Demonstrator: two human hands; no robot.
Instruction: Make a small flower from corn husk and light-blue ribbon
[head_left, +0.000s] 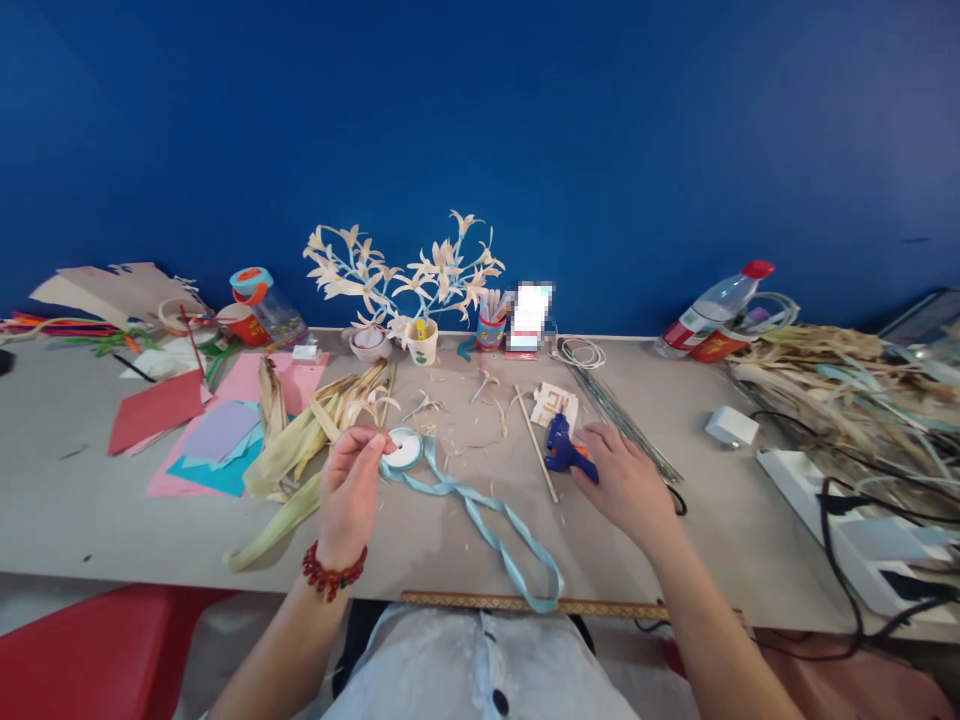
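So the left hand is right by the ribbon spool, thumb and index tips pressed together (can't tell if anything's pinched in there), and the right hand is off to the spool's right, fingers loosely curved at the blue glue gun, can't tell if they're gripping it. Ribbon loops from the spool to the table edge in front, husks crowd its left, 1 thin stick lies between spool and gun
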